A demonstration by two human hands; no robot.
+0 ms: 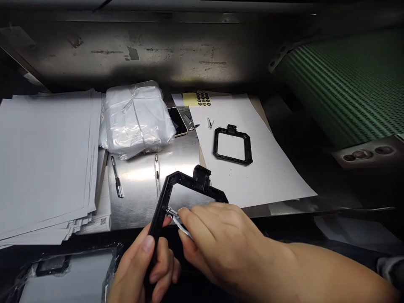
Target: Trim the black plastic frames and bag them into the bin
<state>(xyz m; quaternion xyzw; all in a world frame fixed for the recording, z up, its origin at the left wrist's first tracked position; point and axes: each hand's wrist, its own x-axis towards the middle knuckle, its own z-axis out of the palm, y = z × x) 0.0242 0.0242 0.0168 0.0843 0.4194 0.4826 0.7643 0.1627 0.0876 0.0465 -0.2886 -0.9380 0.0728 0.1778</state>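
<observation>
My left hand grips one side of a black plastic frame that has cut corners and a clip-like tab on its far edge. In my right hand is a silver nail clipper, pinched between thumb and fingers. Its jaws meet the inner edge of the frame's left side. Part of the frame's right side is hidden behind my right hand. A second black frame of the same shape lies flat on a white paper sheet, beside another nail clipper.
A stack of white paper fills the left. Near it lie a tied bundle of clear plastic bags, a phone, a pen, a cutter knife and a sticker sheet. A green mesh belt runs at right.
</observation>
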